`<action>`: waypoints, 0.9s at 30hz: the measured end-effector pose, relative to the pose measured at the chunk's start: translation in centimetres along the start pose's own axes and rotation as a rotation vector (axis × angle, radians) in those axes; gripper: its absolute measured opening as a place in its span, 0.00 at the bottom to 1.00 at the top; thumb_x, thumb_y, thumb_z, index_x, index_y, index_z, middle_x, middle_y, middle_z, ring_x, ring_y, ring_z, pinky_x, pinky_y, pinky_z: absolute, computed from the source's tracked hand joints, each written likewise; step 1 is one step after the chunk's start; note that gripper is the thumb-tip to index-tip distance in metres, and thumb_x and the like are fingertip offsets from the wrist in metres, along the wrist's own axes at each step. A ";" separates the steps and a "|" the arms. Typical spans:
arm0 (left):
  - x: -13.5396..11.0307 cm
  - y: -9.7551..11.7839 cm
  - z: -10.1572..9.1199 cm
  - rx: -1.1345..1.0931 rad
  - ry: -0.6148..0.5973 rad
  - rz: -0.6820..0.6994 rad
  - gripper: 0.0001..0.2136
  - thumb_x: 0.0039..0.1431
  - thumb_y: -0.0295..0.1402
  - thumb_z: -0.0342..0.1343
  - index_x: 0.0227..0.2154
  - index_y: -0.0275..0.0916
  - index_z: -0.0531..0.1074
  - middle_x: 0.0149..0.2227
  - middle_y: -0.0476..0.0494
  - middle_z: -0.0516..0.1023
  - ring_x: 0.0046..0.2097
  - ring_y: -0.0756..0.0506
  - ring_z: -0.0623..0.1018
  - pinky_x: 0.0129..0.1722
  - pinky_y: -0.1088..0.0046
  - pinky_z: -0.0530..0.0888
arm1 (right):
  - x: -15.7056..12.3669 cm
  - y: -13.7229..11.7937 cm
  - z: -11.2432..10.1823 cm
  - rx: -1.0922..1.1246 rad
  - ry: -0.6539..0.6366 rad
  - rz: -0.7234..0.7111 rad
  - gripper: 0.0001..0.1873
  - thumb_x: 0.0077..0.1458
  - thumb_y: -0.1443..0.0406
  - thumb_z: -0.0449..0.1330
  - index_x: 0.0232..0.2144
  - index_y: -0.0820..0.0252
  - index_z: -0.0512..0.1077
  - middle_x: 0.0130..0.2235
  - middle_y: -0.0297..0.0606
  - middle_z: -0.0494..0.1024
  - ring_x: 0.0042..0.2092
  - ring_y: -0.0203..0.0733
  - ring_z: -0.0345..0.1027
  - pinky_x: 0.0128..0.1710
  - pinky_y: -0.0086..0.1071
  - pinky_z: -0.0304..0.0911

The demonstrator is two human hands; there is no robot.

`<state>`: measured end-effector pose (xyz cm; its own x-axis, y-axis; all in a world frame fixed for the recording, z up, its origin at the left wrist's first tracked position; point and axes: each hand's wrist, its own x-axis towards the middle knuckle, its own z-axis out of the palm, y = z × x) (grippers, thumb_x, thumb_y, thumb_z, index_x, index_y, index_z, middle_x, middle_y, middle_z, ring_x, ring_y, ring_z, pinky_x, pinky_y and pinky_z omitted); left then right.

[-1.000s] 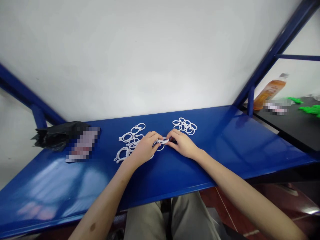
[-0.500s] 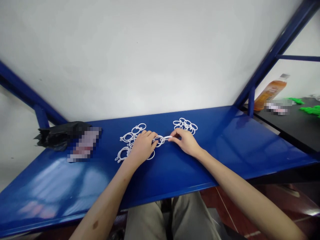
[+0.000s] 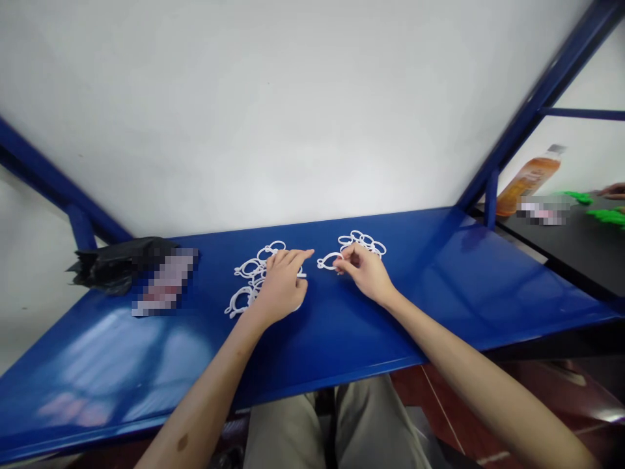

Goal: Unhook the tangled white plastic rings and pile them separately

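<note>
Between the thumb and fingers of my right hand (image 3: 366, 272) is a white curtain ring (image 3: 328, 262), its small eyelet end pointing left. My left hand (image 3: 283, 280) lies over the left pile of white curtain rings (image 3: 240, 299), index finger stretched out to the right and thumb apart. It hides part of that pile, and a short white edge shows between its thumb and index finger. A second group of white curtain rings (image 3: 364, 238) lies just behind my right hand.
Everything lies on a blue table (image 3: 336, 345) against a pale wall. A black plastic bag (image 3: 114, 264) and a blurred-out packet (image 3: 166, 283) are on the left. On a dark table at right stand an orange drink bottle (image 3: 530, 182), green pieces (image 3: 610, 216) and another person's hand (image 3: 612, 190).
My right hand has drawn one curtain ring away from the other rings near my left hand. My left fingers have straightened. Another person's hand has appeared at the far right.
</note>
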<state>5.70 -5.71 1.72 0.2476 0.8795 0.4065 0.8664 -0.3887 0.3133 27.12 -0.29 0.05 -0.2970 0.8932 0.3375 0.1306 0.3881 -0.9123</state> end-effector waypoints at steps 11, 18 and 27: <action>0.6 0.7 0.3 -0.416 0.060 -0.160 0.10 0.63 0.36 0.55 0.45 0.44 0.74 0.42 0.47 0.82 0.43 0.45 0.79 0.47 0.64 0.72 | -1.2 -0.2 2.0 0.147 -0.121 0.036 0.22 0.55 0.55 0.66 0.49 0.53 0.67 0.30 0.29 0.76 0.29 0.38 0.76 0.32 0.32 0.74; 0.3 0.7 -0.1 -0.448 0.054 -0.120 0.06 0.62 0.32 0.53 0.32 0.43 0.75 0.35 0.50 0.81 0.37 0.47 0.79 0.39 0.70 0.74 | -2.0 -1.2 2.1 -0.023 -0.183 -0.048 0.12 0.65 0.56 0.56 0.34 0.56 0.70 0.28 0.32 0.77 0.26 0.35 0.72 0.29 0.29 0.69; 0.0 0.6 0.1 -0.444 0.025 0.021 0.09 0.62 0.26 0.52 0.29 0.43 0.75 0.31 0.50 0.79 0.38 0.47 0.76 0.40 0.70 0.73 | -2.2 -0.7 1.1 -0.317 -0.272 -0.289 0.11 0.68 0.60 0.52 0.37 0.55 0.72 0.34 0.36 0.79 0.34 0.38 0.73 0.36 0.30 0.67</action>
<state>6.29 -5.94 1.84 0.2479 0.8655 0.4353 0.5899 -0.4912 0.6409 26.65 -2.77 -0.26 -0.5935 0.6639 0.4549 0.2748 0.6984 -0.6608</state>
